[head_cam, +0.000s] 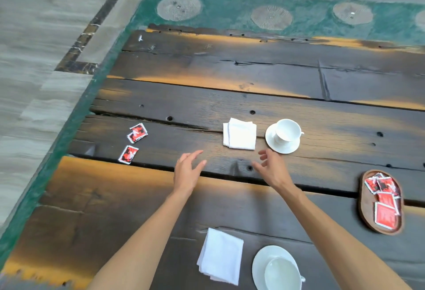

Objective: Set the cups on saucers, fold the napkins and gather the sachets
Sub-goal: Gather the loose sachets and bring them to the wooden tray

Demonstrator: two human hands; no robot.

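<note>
On the bench, a far cup sits on its saucer, a folded napkin just left of it. Three sachets lie farther left; more fill a tray at right. A near napkin lies left of a second cup on its saucer.

Bare table planks lie open beyond the far folded napkin and far cup. Between that napkin and the three loose sachets, the wood is clear.

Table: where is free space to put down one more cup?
The table is bare beyond the far napkin and far cup, and between the loose sachets and the left hand. It is crowded near the sachet tray.
</note>
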